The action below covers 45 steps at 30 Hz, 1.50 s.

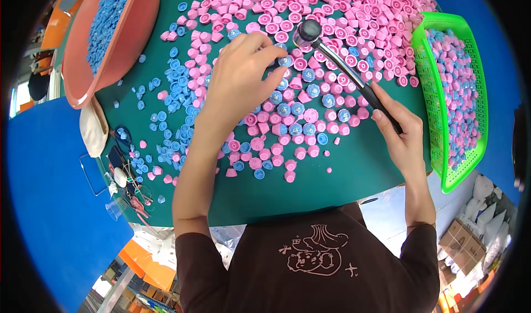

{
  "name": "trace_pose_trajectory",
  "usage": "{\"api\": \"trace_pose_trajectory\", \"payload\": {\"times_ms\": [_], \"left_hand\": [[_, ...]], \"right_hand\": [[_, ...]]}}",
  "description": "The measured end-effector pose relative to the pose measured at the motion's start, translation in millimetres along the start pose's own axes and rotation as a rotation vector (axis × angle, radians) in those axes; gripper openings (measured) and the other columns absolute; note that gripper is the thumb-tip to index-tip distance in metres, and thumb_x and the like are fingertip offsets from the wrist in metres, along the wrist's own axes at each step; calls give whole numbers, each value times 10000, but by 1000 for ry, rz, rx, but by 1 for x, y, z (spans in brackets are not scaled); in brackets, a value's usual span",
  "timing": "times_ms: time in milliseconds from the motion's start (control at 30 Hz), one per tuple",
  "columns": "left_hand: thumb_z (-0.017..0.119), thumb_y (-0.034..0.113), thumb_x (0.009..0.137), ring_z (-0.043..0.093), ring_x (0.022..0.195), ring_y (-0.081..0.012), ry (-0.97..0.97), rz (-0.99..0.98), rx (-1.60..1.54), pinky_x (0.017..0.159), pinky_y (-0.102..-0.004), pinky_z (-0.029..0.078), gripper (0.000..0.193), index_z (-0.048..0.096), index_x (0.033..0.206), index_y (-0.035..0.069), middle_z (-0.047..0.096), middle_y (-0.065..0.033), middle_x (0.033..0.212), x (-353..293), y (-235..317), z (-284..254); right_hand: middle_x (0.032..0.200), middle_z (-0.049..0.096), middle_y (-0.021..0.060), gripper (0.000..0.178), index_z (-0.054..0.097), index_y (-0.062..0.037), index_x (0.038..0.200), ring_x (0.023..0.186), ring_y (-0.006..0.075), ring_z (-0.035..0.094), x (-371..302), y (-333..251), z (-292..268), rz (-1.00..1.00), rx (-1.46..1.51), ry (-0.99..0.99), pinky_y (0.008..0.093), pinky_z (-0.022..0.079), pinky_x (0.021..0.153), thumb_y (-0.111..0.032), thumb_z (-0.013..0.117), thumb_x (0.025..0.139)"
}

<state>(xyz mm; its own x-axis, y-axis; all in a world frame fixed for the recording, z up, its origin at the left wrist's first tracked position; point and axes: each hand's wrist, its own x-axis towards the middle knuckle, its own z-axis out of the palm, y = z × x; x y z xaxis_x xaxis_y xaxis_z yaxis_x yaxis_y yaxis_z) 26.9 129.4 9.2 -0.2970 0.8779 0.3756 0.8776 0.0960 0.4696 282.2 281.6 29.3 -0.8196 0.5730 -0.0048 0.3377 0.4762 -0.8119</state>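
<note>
My right hand (401,127) is wrapped round the black grip of a mallet (354,75). Its shaft slants up and left to a dark, round-faced head (309,30) above the pink pieces. Over the pile, my left hand (243,72) bends its thumb and forefinger round a small blue cap (285,61); its other fingertips are partly hidden. Pink cup-shaped pieces (326,78) lie all around, several topped with blue caps near my left hand. Loose blue caps (177,91) are scattered left of my left forearm.
A salmon-coloured basin (138,42) of blue caps stands at the far left. On the right, a green basket (437,130) holds pink and blue pieces. Small tools and cords (133,188) lie along the left edge of the green table (354,169). A large pink heap (381,8) covers the far side.
</note>
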Motion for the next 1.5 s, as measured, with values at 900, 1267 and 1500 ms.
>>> {"api": "trace_pose_trajectory", "payload": {"times_ms": [900,1267,1500], "left_hand": [[740,78,772,604,829,-212,17,-620,191,695,-322,467,121,719,890,57,659,-67,867,-139,-22,-118],[788,128,738,612,822,-248,136,-633,268,733,-362,482,183,704,875,41,631,-86,827,-135,-49,-87],[803,141,737,570,720,-168,177,-620,180,659,-298,477,239,705,939,61,690,-42,863,-111,-45,-82]], "right_hand": [[938,627,-14,430,519,-46,1382,759,31,481,-2,-11,2,143,77,67,170,388,674,-109,583,961],[1081,693,90,399,590,-43,1313,916,96,585,-4,-15,5,153,25,-72,237,439,887,-97,637,921],[1072,702,107,404,602,-41,1296,871,95,614,4,-14,1,47,42,-5,234,478,790,-29,636,893]]}}
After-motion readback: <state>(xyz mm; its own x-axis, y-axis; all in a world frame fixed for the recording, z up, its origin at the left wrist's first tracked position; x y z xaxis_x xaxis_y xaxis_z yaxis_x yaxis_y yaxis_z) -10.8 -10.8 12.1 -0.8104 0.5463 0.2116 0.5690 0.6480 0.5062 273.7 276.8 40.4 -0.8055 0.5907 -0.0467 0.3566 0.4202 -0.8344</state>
